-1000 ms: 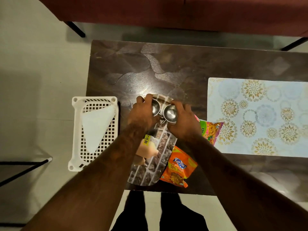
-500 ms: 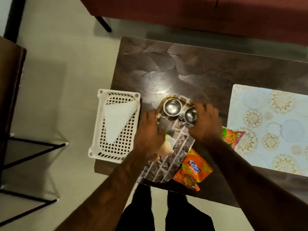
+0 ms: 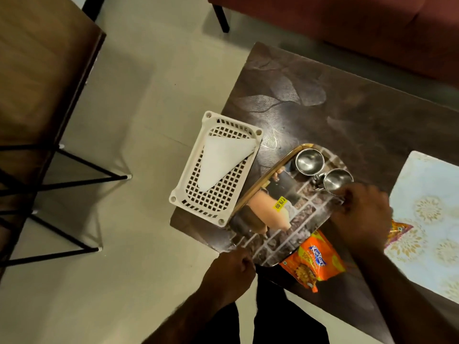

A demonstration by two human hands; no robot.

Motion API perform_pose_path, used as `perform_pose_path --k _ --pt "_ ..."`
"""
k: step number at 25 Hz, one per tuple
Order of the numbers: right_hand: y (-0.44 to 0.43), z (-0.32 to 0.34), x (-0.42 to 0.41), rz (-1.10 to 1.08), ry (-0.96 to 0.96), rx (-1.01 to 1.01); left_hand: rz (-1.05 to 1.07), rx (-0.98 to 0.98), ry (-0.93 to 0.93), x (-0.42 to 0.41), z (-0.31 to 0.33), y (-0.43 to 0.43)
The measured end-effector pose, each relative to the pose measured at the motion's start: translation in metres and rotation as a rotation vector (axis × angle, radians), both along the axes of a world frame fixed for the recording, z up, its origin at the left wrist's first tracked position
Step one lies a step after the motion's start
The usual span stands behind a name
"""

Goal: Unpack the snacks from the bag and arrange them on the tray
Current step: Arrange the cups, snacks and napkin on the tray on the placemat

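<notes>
An oval tray with a brick-pattern print and a gold rim lies on the dark table. At its far end stand two steel cups. My right hand covers the tray's right edge, curled fingertips touching the nearer cup. My left hand is a closed fist just off the tray's near end, with nothing visible in it. An orange snack packet lies at the table's front edge, partly under the tray. A pink-yellow packet peeks out from behind my right hand.
A white lattice basket holding a folded white sheet overhangs the table's left edge beside the tray. A pale patterned placemat lies at right. A wooden side table on black legs stands at left, a maroon sofa behind.
My left hand has let go of its cup and drawn back off the tray to the table's front edge. My right hand slid back from the other cup. The view swung left.
</notes>
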State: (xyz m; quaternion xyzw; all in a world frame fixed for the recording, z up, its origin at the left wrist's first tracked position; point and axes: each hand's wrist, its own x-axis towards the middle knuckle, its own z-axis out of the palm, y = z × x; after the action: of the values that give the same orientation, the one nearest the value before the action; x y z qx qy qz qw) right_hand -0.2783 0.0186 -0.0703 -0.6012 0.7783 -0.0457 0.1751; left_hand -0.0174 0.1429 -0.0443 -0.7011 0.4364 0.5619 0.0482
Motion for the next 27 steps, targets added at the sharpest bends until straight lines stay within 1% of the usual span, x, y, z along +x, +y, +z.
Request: perform_pose_path --k 2,3,6,8,10,12,15,16,17,18,20,21,23,25,26,27 --pt "0.001 0.0 -0.013 -0.103 0.066 0.082 -0.072 -0.054 0.067 -0.015 0.0 -0.006" --pt "0.0 -0.001 -0.02 -0.128 0.066 0.172 -0.109 -0.076 0.097 -0.025 0.0 -0.011" --pt "-0.001 -0.003 -0.035 -0.092 0.055 0.488 -0.151 -0.09 0.141 -0.05 0.001 -0.028" --pt "0.001 -0.005 -0.039 -0.105 0.02 0.578 -0.156 -0.095 0.162 -0.06 -0.003 -0.037" --pt "0.003 -0.006 -0.04 -0.169 -0.022 0.609 -0.154 -0.101 0.183 -0.062 -0.006 -0.042" --pt "0.003 -0.002 -0.043 -0.216 -0.024 0.601 -0.125 -0.103 0.195 -0.064 -0.009 -0.046" --pt "0.009 0.011 -0.052 -0.199 0.041 0.477 0.005 -0.034 0.238 -0.07 -0.011 -0.05" --pt "0.011 0.018 -0.054 -0.209 -0.009 0.444 0.064 -0.001 0.259 -0.073 -0.01 -0.052" --pt "0.011 0.026 -0.054 -0.247 -0.138 0.432 0.127 0.041 0.291 -0.074 -0.009 -0.055" --pt "0.013 0.033 -0.049 -0.329 -0.336 0.453 0.194 0.102 0.347 -0.074 -0.007 -0.059" --pt "0.02 0.037 -0.025 -0.526 -0.796 0.529 0.322 0.232 0.496 -0.07 -0.003 -0.069" --pt "0.024 0.036 -0.008 -0.591 -0.965 0.557 0.366 0.265 0.548 -0.066 -0.002 -0.074" --pt "0.027 0.022 0.031 -0.685 -1.116 0.537 0.424 0.238 0.574 -0.057 -0.005 -0.083" --pt "0.023 0.004 0.064 -0.848 -1.208 0.511 0.432 0.112 0.558 -0.044 -0.013 -0.097" --pt "0.018 -0.003 0.076 -0.908 -1.249 0.53 0.415 0.05 0.548 -0.035 -0.019 -0.104" --pt "0.014 -0.011 0.085 -0.921 -1.281 0.55 0.39 0.012 0.508 -0.027 -0.024 -0.113"
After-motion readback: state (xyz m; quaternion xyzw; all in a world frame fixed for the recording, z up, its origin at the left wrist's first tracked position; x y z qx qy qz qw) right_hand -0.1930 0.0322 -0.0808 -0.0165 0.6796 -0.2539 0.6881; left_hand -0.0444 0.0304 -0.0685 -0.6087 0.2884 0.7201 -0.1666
